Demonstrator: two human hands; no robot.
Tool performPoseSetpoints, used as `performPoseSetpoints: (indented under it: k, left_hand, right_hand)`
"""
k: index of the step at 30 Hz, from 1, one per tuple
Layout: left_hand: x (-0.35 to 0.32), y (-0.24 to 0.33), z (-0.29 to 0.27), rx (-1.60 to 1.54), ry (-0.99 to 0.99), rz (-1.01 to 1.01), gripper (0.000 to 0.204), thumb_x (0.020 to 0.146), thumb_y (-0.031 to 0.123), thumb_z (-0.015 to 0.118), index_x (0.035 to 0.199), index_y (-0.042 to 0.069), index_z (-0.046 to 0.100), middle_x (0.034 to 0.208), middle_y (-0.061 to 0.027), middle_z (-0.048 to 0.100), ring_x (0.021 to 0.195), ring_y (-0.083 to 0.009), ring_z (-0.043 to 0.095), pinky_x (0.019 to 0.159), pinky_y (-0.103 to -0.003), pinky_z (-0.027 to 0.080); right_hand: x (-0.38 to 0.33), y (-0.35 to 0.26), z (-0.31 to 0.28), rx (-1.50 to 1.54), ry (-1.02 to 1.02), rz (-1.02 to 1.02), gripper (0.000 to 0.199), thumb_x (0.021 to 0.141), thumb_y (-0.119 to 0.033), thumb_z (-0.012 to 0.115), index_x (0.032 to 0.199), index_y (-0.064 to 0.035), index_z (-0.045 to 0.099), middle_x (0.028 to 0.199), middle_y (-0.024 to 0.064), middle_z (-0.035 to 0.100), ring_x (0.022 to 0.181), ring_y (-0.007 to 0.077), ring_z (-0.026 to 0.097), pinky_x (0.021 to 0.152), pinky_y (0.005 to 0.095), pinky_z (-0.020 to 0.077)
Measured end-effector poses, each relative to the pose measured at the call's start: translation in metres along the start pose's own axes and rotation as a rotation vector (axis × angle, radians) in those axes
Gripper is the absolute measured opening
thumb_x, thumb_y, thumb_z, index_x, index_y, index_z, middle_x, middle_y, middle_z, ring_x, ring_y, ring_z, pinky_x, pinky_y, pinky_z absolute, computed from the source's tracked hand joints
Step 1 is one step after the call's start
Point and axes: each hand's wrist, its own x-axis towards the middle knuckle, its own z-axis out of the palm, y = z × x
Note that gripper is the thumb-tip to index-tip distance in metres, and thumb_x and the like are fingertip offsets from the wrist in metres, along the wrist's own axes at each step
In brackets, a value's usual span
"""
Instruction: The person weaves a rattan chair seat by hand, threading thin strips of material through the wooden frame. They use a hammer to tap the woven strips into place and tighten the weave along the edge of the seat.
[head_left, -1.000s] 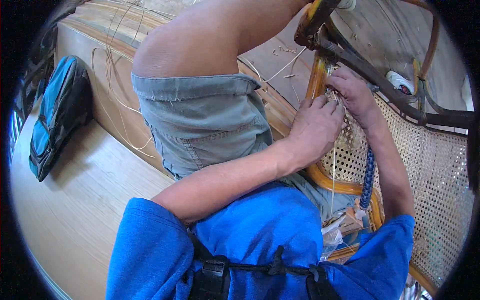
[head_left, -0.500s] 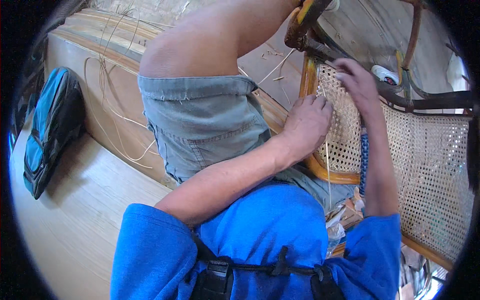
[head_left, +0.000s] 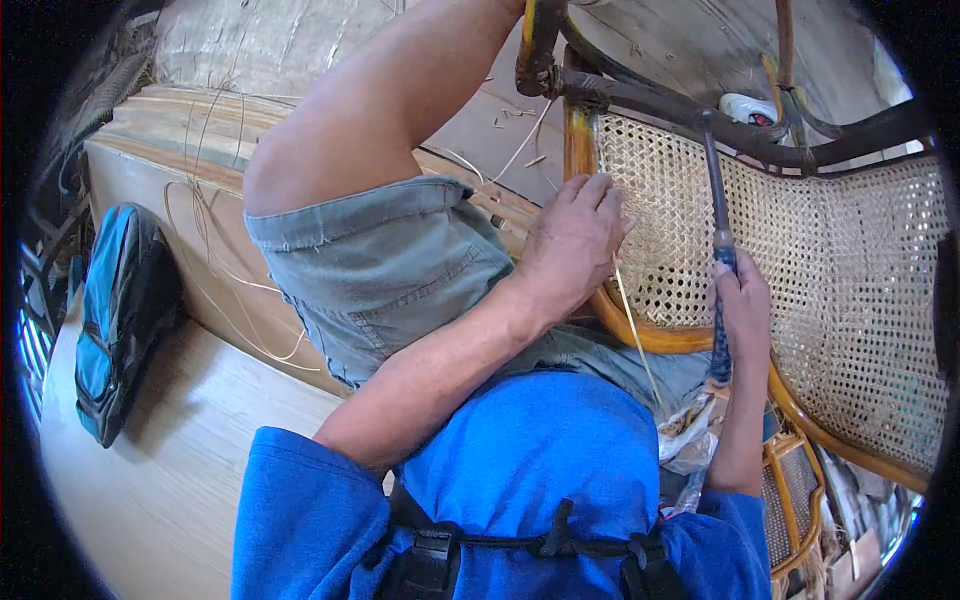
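Note:
My left hand (head_left: 575, 240) rests at the left edge of the woven cane panel (head_left: 660, 215) of a rattan chair, fingers bent and together. A pale cane strand (head_left: 632, 320) comes out from under those fingers and trails down toward my lap. My right hand (head_left: 745, 305) is closed round the blue-patterned handle of a long, dark-shafted tool (head_left: 717, 185). The tool stands nearly upright in the view, its dark tip overlapping the chair's dark frame bar (head_left: 650, 98). How the left fingertips meet the strand is hidden.
A curved rattan rim (head_left: 660, 338) borders the panel. More cane webbing (head_left: 860, 320) spreads to the right. Crumpled plastic (head_left: 690, 440) lies by my right forearm. A teal and black backpack (head_left: 120, 320) and loose cane strands (head_left: 205, 215) are at left, near stacked boards (head_left: 180, 120).
My right hand has come down from the upper panel and taken hold of the tool's handle. The left hand stays at the panel's edge. The whole view has shifted somewhat.

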Motion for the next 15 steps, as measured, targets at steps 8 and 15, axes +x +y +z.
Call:
performPoseSetpoints:
  k: [8, 15]
  left_hand:
    - [0.003, -0.002, -0.007, 0.240, -0.238, 0.126, 0.029, 0.088, 0.020, 0.048, 0.100, -0.003, 0.060, 0.108, -0.0155, 0.057, 0.112, -0.0294, 0.047, 0.099, -0.039, 0.036]
    - [0.005, -0.001, -0.010, 0.362, -0.285, 0.175, 0.030, 0.082, 0.018, 0.049, 0.098, -0.005, 0.061, 0.108, -0.0176, 0.056, 0.112, -0.0299, 0.047, 0.100, -0.039, 0.036]
  right_hand:
    - [-0.017, -0.022, 0.025, 0.201, -0.304, 0.101, 0.018, 0.092, -0.021, 0.050, 0.084, -0.0049, 0.048, 0.058, 0.0011, 0.048, 0.043, 0.0088, 0.046, 0.040, 0.0250, 0.0372]
    - [-0.019, -0.030, 0.033, 0.069, 0.011, -0.206, 0.020, 0.080, -0.012, 0.063, 0.093, -0.0023, 0.052, 0.067, 0.0042, 0.052, 0.056, 0.0140, 0.051, 0.056, 0.0286, 0.0449]
